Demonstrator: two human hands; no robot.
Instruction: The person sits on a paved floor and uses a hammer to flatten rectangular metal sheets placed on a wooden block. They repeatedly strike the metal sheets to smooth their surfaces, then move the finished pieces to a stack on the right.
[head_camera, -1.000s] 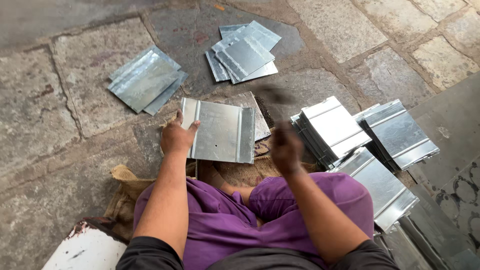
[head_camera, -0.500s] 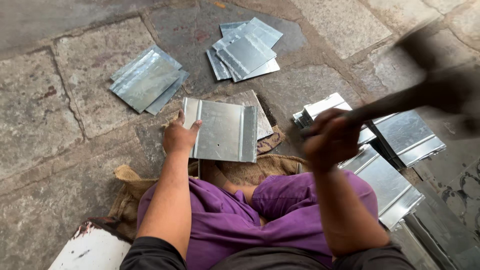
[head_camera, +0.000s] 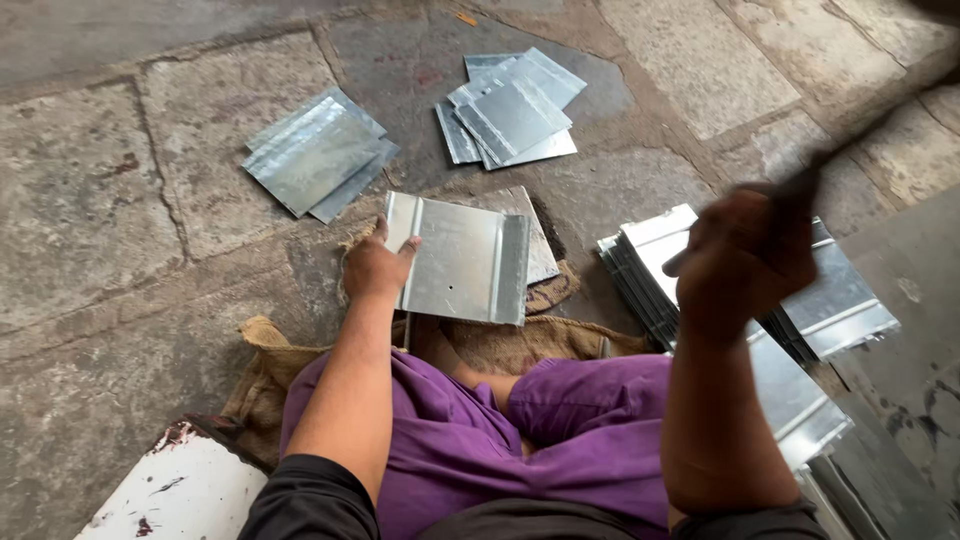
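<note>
My left hand (head_camera: 373, 267) grips the left edge of a folded metal sheet (head_camera: 462, 258) that lies flat on a block in front of my knees. Raised at the right, my right hand (head_camera: 742, 262) is closed around the dark handle of a hammer (head_camera: 850, 150); the handle runs up to the right and is blurred, its head out of view. The hammer is well above and to the right of the sheet.
Two loose piles of flat metal sheets (head_camera: 318, 152) (head_camera: 510, 118) lie on the stone floor ahead. Stacks of folded sheets (head_camera: 830, 300) sit at my right. Burlap sacking (head_camera: 500, 345) lies under my purple-clad legs. A white container (head_camera: 180, 490) stands at lower left.
My right hand has swung the hammer from low over the sheet up and out to the right. My left hand has kept hold of the sheet in place.
</note>
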